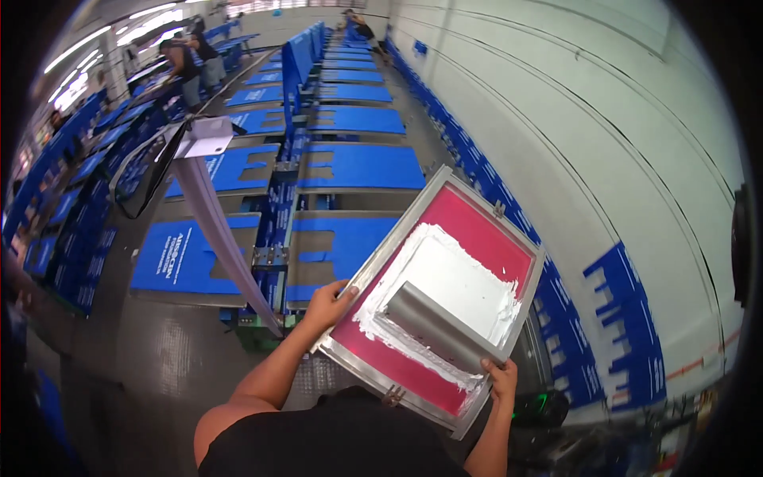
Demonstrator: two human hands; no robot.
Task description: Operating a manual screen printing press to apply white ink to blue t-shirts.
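Spillage is the main risk. My left hand (pixel 330 308) is closed on the near-left rail of the rectangular silver metal frame with red mesh (pixel 490 250), held askew between my hands. My right hand (pixel 501 378) grips its opposite side, thumb at the end of the long grey metal blade (pixel 445 330). If the frame tips, the blade may slide against that thumb. Thick white paste (pixel 461 274) could then smear the notched flat blue sheet (pixel 354 238) just beyond my left hand.

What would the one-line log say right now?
left hand: holding frame | right hand: holding frame, thumb by scraper | white paint: smeared on red screen
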